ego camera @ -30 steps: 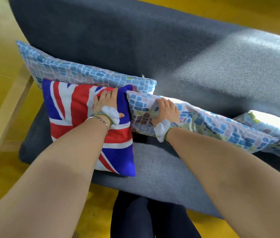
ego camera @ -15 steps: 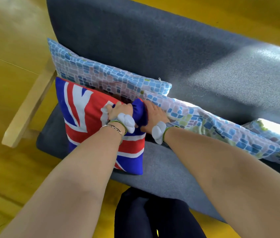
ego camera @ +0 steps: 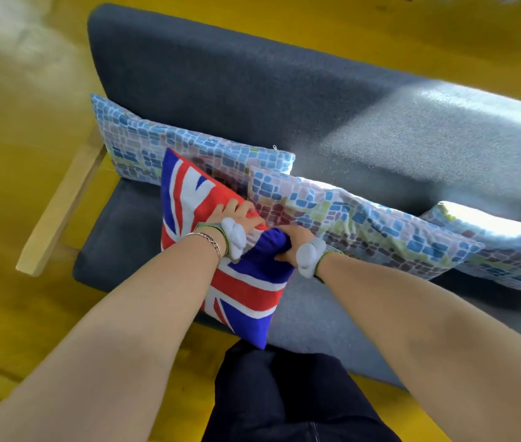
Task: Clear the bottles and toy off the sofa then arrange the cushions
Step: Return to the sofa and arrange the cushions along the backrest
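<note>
Keep both grips on the Union Jack cushion and stand it squarely on the sofa seat. It is red, white and blue, tilted, its lower corner overhanging the front edge. Your left hand and right hand are clenched on its upper edge, the mosaic cushions just behind.

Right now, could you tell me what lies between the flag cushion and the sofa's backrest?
In the head view, a blue mosaic cushion leans against the backrest, directly behind the flag cushion.
</note>
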{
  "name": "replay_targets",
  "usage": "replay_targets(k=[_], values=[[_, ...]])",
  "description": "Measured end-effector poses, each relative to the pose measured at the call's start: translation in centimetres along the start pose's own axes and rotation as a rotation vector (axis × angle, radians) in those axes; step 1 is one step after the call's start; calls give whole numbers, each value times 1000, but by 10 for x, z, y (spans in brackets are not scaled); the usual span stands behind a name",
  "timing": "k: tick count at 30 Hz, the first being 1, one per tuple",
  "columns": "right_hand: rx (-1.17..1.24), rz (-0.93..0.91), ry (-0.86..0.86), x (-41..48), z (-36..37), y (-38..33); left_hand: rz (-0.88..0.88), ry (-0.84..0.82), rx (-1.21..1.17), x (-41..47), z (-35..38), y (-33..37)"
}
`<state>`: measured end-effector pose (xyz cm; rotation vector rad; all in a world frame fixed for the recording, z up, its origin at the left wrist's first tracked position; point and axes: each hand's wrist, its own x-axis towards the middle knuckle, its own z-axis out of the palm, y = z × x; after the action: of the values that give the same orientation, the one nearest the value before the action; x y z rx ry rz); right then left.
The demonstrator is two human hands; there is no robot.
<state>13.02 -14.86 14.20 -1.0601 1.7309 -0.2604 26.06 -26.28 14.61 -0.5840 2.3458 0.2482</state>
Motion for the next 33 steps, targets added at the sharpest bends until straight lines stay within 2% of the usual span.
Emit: replay_targets(k=[2,6,9,12,15,19,26,30,33], values=[[61,23,76,-17,-12,17,-16,4,25,8,-7,6],[91,60,95,-42,-29,48,-91,-46,-13,19,-17,15],[110,85,155,-61,-39,68,-108,-7,27,26,-15,23],[112,132,199,-75,-41,82,-131,-69,68,31,-18,34],[89,136,215,-83,-46,85,-198,-170,-13,32,-35,46],[103,158,279,-101,-71,88,-156,-229,-26,29,-71,67],[166,176,555,-136,-144,86,10,-45,-191,-1,-161,108],[234,162,708,-152,-181,84,34,24,-202,-21,-220,120],[276,127,802,-160,-200,81,62,47,-115,-28,-250,130]])
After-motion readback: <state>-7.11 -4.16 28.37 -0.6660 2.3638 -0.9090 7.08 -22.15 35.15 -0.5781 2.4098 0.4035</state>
